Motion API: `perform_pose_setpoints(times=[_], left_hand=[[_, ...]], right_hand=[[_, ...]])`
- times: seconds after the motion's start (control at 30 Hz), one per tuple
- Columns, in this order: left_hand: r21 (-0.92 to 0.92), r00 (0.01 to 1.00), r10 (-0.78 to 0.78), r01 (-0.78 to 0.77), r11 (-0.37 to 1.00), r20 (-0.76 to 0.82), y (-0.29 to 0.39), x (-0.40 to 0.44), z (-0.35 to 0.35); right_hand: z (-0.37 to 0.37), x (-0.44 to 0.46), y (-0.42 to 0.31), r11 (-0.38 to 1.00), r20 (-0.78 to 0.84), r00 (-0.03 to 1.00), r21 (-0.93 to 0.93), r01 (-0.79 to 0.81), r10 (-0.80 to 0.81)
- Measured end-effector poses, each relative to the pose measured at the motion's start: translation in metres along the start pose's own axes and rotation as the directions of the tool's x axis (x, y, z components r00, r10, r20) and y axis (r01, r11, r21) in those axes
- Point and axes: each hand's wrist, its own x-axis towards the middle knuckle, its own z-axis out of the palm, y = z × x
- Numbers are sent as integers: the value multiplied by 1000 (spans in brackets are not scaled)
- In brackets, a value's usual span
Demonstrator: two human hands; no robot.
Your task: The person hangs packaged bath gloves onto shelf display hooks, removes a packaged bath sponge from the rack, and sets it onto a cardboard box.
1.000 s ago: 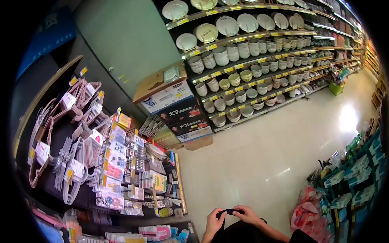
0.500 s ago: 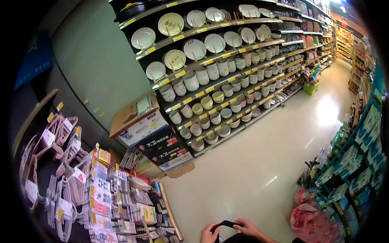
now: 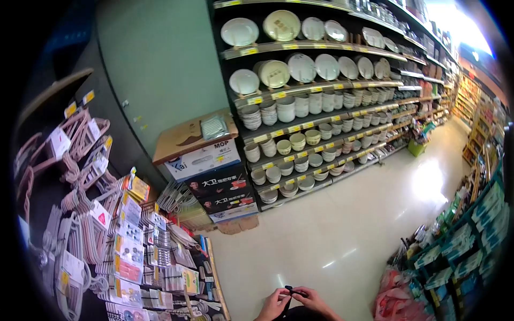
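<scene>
Left hand [image 3: 273,304] and right hand [image 3: 315,303] drew closer, fingers [image 3: 280,292] pinching a band [image 3: 297,292] (black).

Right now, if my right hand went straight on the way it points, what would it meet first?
Besides the black strap-like item your right hand holds, probably your left hand just across from it; depth there is hard to judge.
</scene>
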Motion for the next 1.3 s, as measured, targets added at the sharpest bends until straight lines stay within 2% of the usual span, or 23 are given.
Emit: perform_pose_setpoints(times=[0.03,0.07,0.23,0.27,0.3,0.4,0.43,0.53,0.7,0.77,0.83,0.87,0.9,0.97,1.03,1.17,1.27,1.3], left_hand=[[25,1000,-9,9,1000,27,0,2,-13],[20,998,57,-57,998,-8,-3,3,-23],[-3,990,92,-93,996,-110,-22,10,-67],[25,984,122,-120,992,-132,-30,12,-72],[45,981,140,-135,990,-133,-32,14,-79],[48,982,123,-117,992,-144,-30,18,-95],[52,982,120,-114,992,-143,-31,20,-98],[54,985,97,-90,995,-146,-39,26,-108],[45,981,47,-39,998,-190,-52,46,-113],[69,968,78,-63,996,-237,-56,59,-114],[73,956,99,-82,994,-278,-47,73,-116],[13,958,70,-69,998,-278,-51,79,-115],[-47,960,39,-54,997,-277,-51,86,-114],[-33,964,17,-27,999,-265,-51,96,-110],[119,968,45,-16,993,-247,-18,113,-112],[165,969,119,-83,983,-218,-9,143,-97],[223,969,163,-121,967,-184,1,167,-84],[216,970,164,-124,969,-181,6,175,-79]], right_hand=[[8,8,-1,999,11,999,-10,35,-35],[16,13,-2,999,18,1000,-28,16,-15],[60,37,-13,998,32,999,-60,-32,34],[67,40,-15,997,28,998,-53,-51,52],[73,45,-7,998,69,997,42,-43,40],[82,54,3,996,80,996,-71,55,-50],[82,58,7,983,88,994,-164,81,-67],[91,75,9,997,131,990,-44,59,-52],[88,94,-23,952,136,985,-301,-57,102],[83,106,-31,906,135,982,-418,-66,134],[74,122,-14,918,168,983,-397,3,70],[68,128,-4,923,183,982,-384,35,39],[64,134,-6,940,188,980,-341,9,58],[55,142,-9,967,197,975,-249,-51,102],[46,151,-24,961,184,976,-270,-64,116],[22,178,-16,947,210,977,-320,29,41],[-2,197,-11,934,289,956,-321,153,-57],[-8,201,-16,941,271,962,-316,123,-35]])
